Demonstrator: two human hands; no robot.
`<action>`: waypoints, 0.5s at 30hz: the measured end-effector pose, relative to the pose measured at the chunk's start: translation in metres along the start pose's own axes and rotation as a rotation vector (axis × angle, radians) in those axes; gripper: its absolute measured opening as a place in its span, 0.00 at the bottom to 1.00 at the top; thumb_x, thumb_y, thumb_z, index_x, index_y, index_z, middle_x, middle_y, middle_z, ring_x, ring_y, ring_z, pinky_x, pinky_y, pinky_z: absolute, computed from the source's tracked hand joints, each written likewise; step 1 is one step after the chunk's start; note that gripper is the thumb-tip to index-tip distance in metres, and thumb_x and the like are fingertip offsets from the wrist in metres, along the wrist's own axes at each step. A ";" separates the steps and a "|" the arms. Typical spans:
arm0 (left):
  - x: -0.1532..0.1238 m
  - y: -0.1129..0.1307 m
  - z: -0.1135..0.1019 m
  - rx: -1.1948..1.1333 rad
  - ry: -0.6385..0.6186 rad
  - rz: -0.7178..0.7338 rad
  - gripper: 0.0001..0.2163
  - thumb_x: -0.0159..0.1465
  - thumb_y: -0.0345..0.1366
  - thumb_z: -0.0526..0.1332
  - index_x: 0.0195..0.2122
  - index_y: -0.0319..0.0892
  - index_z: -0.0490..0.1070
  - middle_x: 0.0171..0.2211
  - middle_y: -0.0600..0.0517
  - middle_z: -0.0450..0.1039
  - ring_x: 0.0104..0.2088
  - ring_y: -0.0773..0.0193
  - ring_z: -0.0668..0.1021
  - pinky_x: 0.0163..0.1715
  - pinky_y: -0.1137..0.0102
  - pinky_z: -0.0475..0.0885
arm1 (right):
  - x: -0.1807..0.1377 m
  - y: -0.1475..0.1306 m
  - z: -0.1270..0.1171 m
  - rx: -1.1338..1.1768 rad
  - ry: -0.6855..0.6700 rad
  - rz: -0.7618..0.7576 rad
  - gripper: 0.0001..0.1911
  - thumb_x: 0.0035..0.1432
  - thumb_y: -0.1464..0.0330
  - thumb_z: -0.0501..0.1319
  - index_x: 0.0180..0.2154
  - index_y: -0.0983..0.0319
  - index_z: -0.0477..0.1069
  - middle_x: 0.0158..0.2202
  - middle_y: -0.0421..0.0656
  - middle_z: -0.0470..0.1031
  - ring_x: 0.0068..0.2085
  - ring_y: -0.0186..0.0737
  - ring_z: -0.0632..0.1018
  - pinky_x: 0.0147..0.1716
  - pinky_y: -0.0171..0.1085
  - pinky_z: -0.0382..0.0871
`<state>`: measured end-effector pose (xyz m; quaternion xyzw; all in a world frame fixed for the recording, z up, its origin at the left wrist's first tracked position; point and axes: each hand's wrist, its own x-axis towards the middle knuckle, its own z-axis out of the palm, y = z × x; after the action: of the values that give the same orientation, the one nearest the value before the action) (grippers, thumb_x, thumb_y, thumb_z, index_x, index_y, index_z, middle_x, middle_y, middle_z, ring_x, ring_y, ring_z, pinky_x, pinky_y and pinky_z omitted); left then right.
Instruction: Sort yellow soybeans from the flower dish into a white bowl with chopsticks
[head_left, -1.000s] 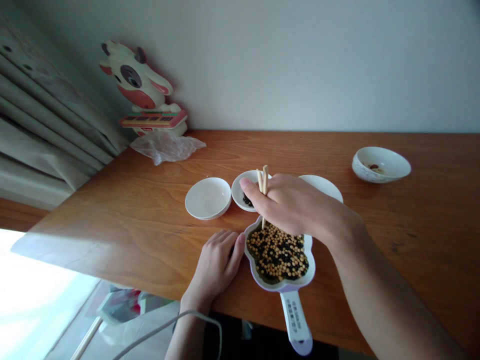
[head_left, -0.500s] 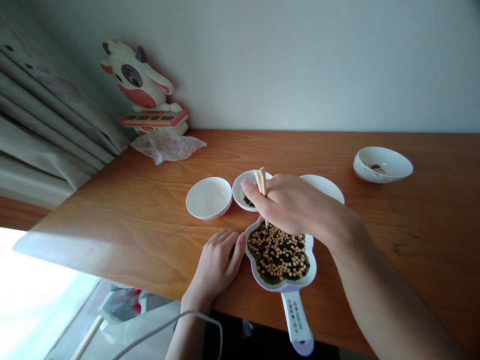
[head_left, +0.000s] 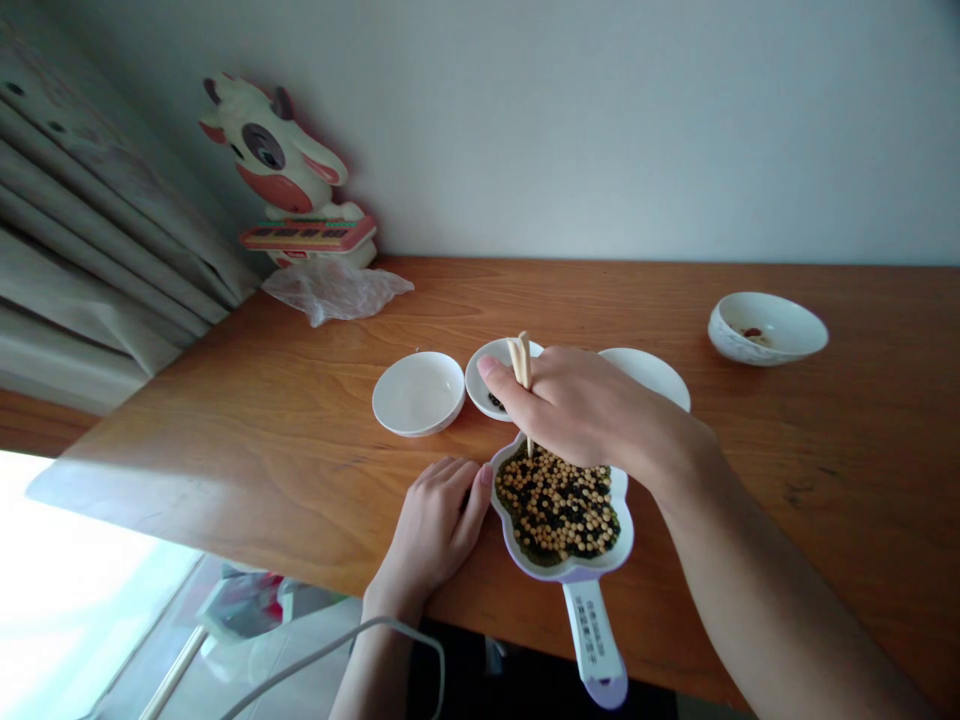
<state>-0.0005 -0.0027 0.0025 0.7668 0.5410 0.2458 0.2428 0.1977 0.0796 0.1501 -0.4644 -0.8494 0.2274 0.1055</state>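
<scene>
My right hand (head_left: 577, 400) is closed around a pair of chopsticks (head_left: 522, 362), held nearly upright. Their tips reach down into a purple-and-white scalloped dish (head_left: 628, 520) with a handle, among yellow and black beans (head_left: 559, 510) over a green layer at its edges. Whether the tips pinch a bean is too small to tell. On the table left of the dish rests my left hand (head_left: 435, 520), fingers lying loosely and thumb against the rim. Behind the dish stands a white bowl (head_left: 476, 375) with some black beans, partly covered by my right hand.
A white bowl (head_left: 417, 395) stands to the left, another white bowl (head_left: 652, 375) behind my right wrist. Farther right, a white bowl (head_left: 769, 330) holds small brown bits. A cow toy keyboard (head_left: 300, 190) and plastic bag (head_left: 337, 290) lie back left. A cable (head_left: 322, 655) crosses below.
The chopstick tips have shifted very slightly left within the dish, with my right hand barely moving. My left hand and the dish hold their places.
</scene>
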 end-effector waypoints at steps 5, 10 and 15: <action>0.000 0.002 -0.001 0.009 0.011 0.004 0.18 0.80 0.41 0.48 0.31 0.45 0.62 0.30 0.52 0.69 0.32 0.60 0.70 0.38 0.65 0.64 | 0.003 0.002 0.002 -0.029 0.036 -0.033 0.29 0.76 0.56 0.40 0.31 0.59 0.71 0.24 0.41 0.72 0.25 0.37 0.64 0.29 0.41 0.48; 0.000 0.001 -0.001 0.016 0.011 0.005 0.18 0.80 0.41 0.48 0.31 0.45 0.61 0.30 0.52 0.68 0.32 0.60 0.70 0.37 0.65 0.63 | 0.004 0.003 0.004 0.021 0.092 -0.029 0.27 0.76 0.57 0.42 0.26 0.60 0.65 0.20 0.39 0.66 0.23 0.35 0.61 0.28 0.40 0.47; 0.000 0.002 -0.001 0.008 0.007 -0.001 0.18 0.80 0.41 0.47 0.31 0.45 0.61 0.30 0.52 0.69 0.32 0.60 0.70 0.38 0.65 0.64 | 0.002 0.005 0.001 0.054 0.130 0.013 0.32 0.76 0.56 0.43 0.21 0.60 0.62 0.17 0.38 0.65 0.21 0.33 0.62 0.27 0.40 0.48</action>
<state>0.0003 -0.0031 0.0048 0.7667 0.5430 0.2463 0.2380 0.1999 0.0829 0.1468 -0.4807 -0.8312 0.2203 0.1715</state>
